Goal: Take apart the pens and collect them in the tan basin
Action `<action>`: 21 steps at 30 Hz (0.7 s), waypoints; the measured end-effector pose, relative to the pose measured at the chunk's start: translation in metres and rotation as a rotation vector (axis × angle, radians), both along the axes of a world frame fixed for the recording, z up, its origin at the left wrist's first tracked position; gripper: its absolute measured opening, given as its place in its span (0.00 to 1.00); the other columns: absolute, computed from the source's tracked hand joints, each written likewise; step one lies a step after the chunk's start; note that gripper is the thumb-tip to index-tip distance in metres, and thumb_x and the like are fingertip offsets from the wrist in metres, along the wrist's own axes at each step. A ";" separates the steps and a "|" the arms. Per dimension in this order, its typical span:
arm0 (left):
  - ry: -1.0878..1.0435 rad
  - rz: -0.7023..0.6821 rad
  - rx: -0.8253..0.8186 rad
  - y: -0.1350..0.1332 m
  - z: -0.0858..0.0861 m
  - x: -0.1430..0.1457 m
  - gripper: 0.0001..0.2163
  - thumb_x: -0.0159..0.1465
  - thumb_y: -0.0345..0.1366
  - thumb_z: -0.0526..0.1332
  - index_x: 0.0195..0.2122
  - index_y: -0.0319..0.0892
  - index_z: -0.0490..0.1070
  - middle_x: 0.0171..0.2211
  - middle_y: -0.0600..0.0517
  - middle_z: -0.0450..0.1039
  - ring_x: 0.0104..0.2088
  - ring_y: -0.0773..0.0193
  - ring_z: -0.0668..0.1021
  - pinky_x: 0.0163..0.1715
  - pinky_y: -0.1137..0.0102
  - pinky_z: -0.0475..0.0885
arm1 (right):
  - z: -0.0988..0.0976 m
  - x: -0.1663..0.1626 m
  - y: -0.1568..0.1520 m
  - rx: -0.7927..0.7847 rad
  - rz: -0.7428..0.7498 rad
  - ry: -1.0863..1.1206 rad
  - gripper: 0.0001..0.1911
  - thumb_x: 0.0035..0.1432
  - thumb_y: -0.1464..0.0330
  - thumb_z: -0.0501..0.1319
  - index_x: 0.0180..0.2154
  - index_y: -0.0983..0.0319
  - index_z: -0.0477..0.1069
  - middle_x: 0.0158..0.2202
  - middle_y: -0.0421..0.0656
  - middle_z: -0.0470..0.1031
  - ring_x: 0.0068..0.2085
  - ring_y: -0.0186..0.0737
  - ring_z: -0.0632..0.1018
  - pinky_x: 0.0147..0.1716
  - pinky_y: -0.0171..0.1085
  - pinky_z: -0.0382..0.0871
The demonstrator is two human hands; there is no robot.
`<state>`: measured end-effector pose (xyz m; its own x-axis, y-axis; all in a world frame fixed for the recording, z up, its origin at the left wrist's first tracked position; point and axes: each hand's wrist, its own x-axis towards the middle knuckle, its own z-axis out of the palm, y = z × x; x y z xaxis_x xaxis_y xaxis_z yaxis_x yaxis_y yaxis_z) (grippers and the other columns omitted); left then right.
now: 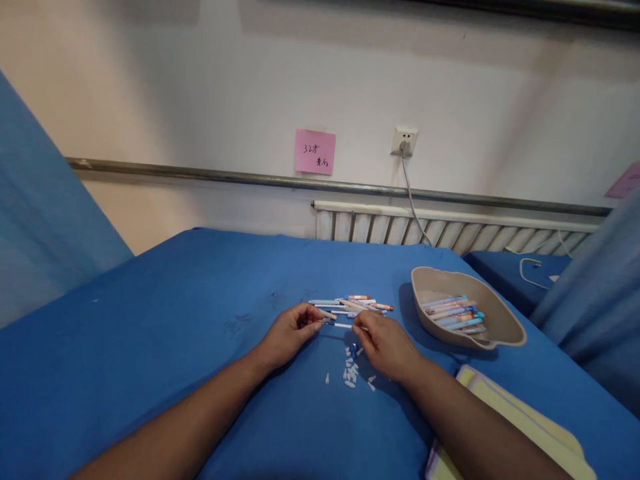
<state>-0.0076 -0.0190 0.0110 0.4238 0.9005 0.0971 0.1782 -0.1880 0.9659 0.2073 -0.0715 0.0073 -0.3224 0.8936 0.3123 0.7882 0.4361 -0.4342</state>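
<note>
My left hand (pixel 291 333) is closed, pinching a pale pinkish pen barrel (pixel 328 314) between thumb and fingers. My right hand (pixel 386 341) is closed on a thin white pen refill (pixel 343 325), whose dark tip points at the left fingers. Whether the refill's tip touches the barrel is too small to tell. Just beyond both hands lies a loose pile of pens and pen parts (pixel 357 305) in white, blue and orange. Nearer to me, small white cone-shaped pieces (pixel 350 375) are scattered on the blue cloth, with a few small dark blue pieces (pixel 353 349) beside them.
To the right stands a beige basin (pixel 505 327) with several colourful pens (pixel 453 313) inside. A folded yellow cloth (pixel 520 420) lies under my right forearm. Blue sheeting (pixel 175 347) covers the table. Behind it are a radiator (pixel 380 225) and a plugged-in socket (pixel 404 141).
</note>
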 end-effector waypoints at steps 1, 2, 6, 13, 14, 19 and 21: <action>-0.001 0.000 0.000 0.000 0.000 0.000 0.07 0.54 0.36 0.63 0.29 0.39 0.68 0.27 0.56 0.69 0.28 0.68 0.70 0.30 0.74 0.65 | 0.000 0.000 0.000 -0.003 -0.001 -0.002 0.05 0.62 0.69 0.49 0.36 0.60 0.63 0.33 0.42 0.71 0.35 0.37 0.73 0.34 0.33 0.59; -0.001 -0.004 -0.001 0.000 -0.001 0.000 0.07 0.54 0.36 0.63 0.29 0.39 0.68 0.27 0.56 0.69 0.28 0.68 0.70 0.29 0.74 0.64 | 0.000 0.000 -0.001 -0.005 -0.004 -0.003 0.05 0.62 0.69 0.50 0.36 0.60 0.63 0.33 0.42 0.71 0.35 0.37 0.73 0.34 0.33 0.59; 0.005 -0.030 -0.009 0.000 -0.001 0.000 0.07 0.54 0.36 0.63 0.29 0.39 0.68 0.28 0.55 0.69 0.28 0.69 0.70 0.29 0.74 0.64 | 0.001 -0.001 -0.001 -0.006 -0.005 -0.011 0.06 0.62 0.69 0.50 0.36 0.61 0.64 0.33 0.42 0.72 0.35 0.37 0.73 0.34 0.33 0.59; 0.092 -0.056 0.078 -0.003 -0.002 0.001 0.05 0.55 0.34 0.61 0.31 0.39 0.68 0.28 0.55 0.68 0.28 0.68 0.69 0.31 0.73 0.65 | 0.002 -0.003 -0.002 -0.035 0.014 -0.029 0.06 0.62 0.69 0.50 0.36 0.61 0.65 0.34 0.43 0.73 0.35 0.36 0.73 0.34 0.32 0.59; 0.115 -0.053 0.110 -0.004 -0.001 0.001 0.05 0.56 0.35 0.61 0.32 0.40 0.68 0.27 0.56 0.68 0.28 0.68 0.69 0.31 0.73 0.65 | 0.002 -0.003 -0.002 -0.042 0.023 -0.026 0.06 0.62 0.69 0.50 0.36 0.61 0.65 0.34 0.42 0.73 0.35 0.36 0.73 0.34 0.32 0.59; 0.132 0.017 0.194 -0.010 0.001 0.002 0.07 0.57 0.37 0.61 0.35 0.40 0.70 0.30 0.53 0.71 0.31 0.65 0.71 0.34 0.71 0.67 | -0.003 -0.008 -0.003 -0.113 0.072 0.025 0.07 0.63 0.69 0.49 0.38 0.60 0.65 0.30 0.41 0.74 0.30 0.36 0.74 0.28 0.31 0.58; 0.063 0.061 0.171 -0.012 0.002 0.004 0.09 0.56 0.38 0.62 0.35 0.40 0.70 0.31 0.53 0.71 0.32 0.65 0.73 0.35 0.70 0.69 | -0.005 -0.010 -0.004 -0.142 0.110 0.078 0.07 0.63 0.70 0.49 0.42 0.60 0.63 0.29 0.40 0.74 0.30 0.36 0.74 0.28 0.31 0.59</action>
